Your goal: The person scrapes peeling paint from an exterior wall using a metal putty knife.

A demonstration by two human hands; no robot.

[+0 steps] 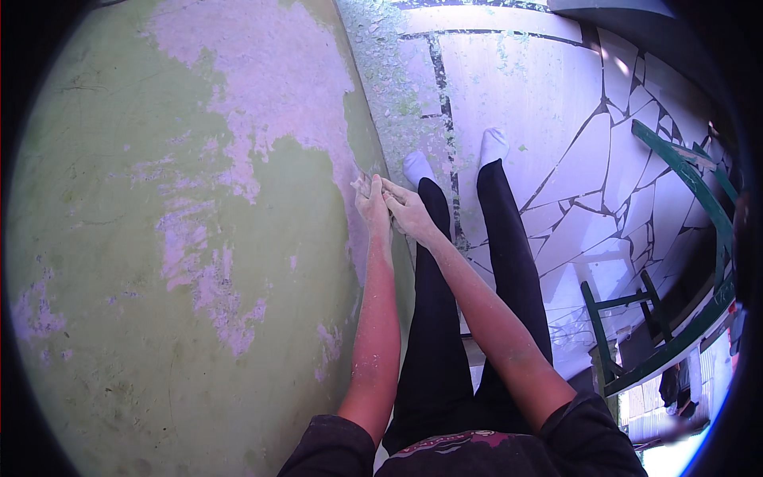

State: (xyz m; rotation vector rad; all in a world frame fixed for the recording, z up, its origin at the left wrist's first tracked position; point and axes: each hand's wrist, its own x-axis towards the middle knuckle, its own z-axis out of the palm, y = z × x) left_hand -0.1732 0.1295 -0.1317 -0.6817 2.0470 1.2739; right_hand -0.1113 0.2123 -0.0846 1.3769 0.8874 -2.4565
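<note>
Left hand (372, 208): one; curled round a small tool (359, 184), close up against the wall (302, 199).
Right hand (408, 213): one; bent at the fingers, touching the left hand from the side; cannot tell if gripping the small tool too.
Small tool: one, pale at the bit that shows; mostly hidden by fingers, so cannot tell what kind; at the edge of a big bare patch, low on the wall.
Wall: one, dull green, taking up the whole left side; scratched and marked in places.
Big bare patch (262, 79): one, pale pink and purple; running down from the top to beside the hands, with ragged edges.
Smaller bare patches (226, 306): several, scattered over the green; too broken up to count for sure.
Arms (377, 318): two, bare and dusty, reaching up from dark short sleeves (334, 445).
Shirt (477, 457): one, dark, with pink marks on the front.
Legs (433, 342): two, in black trousers, a little apart.
Socks (494, 146): two, white; left one nearer the wall, right one farther out.
Floor (524, 87): one, made of many pale flat stones with dark lines between.
Flakes (389, 71): lots, green and pale, too many to count; lying thickest along the foot of the wall.
Green bars (681, 164): several, over on the right above the floor; cannot tell if all from one thing.
</note>
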